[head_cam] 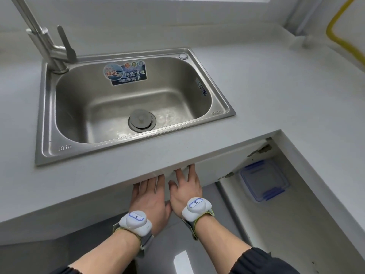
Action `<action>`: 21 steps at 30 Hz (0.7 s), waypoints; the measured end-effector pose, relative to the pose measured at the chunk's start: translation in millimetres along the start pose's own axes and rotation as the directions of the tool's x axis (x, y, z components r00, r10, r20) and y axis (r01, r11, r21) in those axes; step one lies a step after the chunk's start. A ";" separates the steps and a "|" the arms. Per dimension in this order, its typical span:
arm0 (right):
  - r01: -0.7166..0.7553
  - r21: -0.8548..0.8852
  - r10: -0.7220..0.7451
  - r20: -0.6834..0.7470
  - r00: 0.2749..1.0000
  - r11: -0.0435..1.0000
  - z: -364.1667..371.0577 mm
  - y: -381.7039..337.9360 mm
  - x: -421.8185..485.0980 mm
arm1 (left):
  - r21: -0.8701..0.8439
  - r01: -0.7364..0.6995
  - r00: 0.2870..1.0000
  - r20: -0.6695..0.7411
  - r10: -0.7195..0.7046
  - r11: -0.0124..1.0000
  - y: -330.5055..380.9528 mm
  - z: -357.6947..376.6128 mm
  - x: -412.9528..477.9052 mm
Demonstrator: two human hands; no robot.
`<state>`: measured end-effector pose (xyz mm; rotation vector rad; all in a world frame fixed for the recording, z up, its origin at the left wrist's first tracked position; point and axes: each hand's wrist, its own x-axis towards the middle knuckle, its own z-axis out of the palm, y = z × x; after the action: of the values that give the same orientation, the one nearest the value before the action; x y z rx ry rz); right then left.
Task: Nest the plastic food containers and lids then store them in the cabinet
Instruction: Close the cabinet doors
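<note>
Pressing flat on the white cabinet door (217,165) under the counter edge, the left hand (150,196) and right hand (186,186) sit side by side in the lower middle of the frame, fingers straight and spread, gripping nothing. Each wrist carries one rounded white device, two in all, the left one (136,221) and the right one (196,207). Both sit on grey straps edged in yellow-green, with a small blue-outlined window on top. In the lower right, inside the cabinet, lies the one rectangular container (263,180) I can see, clear plastic under a translucent lid (260,175) with blue clips. Whether others are nested in it I cannot tell. Two metal hinges show just above and left of it. The countertop (276,95) is smooth, matte and pale grey, bent in an L. Set into it at centre left is one brushed steel sink (42,115) with rounded corners and a round drain plug (141,120) in its floor. One angular steel faucet (49,48) rises at the upper left. A blue sticker (126,73) on the back wall of the basin reads "新品" and "绿色低碳". A second, smaller sticker (201,87) on the right wall is too blurred to read. One yellow pipe (339,36) curves down the upper right corner.
</note>
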<state>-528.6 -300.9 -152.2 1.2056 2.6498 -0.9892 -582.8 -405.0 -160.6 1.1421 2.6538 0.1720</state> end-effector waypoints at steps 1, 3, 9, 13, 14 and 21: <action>0.000 0.031 0.000 -0.003 1.000 1.000 -0.8 1.1 -2.0 | 0.001 -0.007 1.000 -0.004 0.007 1.000 0.8 -0.8 -1.6; 0.008 0.052 -0.008 -0.005 1.000 0.999 -1.5 4.4 -8.1 | -0.002 -0.036 0.999 -0.022 0.036 0.999 3.7 -3.2 -5.9; 0.025 0.115 -0.022 -0.025 0.999 0.993 -0.2 21.3 -27.2 | 0.032 -0.050 0.995 -0.082 0.052 0.998 10.8 -9.1 -12.3; 0.019 0.224 -0.001 -0.076 0.997 0.974 1.4 30.1 -40.5 | 0.015 -0.103 0.992 -0.073 0.104 0.995 17.1 -14.9 -15.2; 0.013 0.258 0.011 -0.091 0.996 0.966 1.9 33.3 -45.1 | 0.025 -0.125 0.989 -0.070 0.127 0.992 18.1 -14.1 -16.5; -0.171 0.475 0.213 -0.036 0.976 0.863 1.9 57.1 -78.8 | -0.114 -0.124 0.991 0.036 0.129 0.986 28.7 2.6 -22.7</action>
<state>-434.8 -325.8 -159.4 1.5958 2.3495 -1.6366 -547.1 -401.8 -153.2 1.2635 2.5005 0.3118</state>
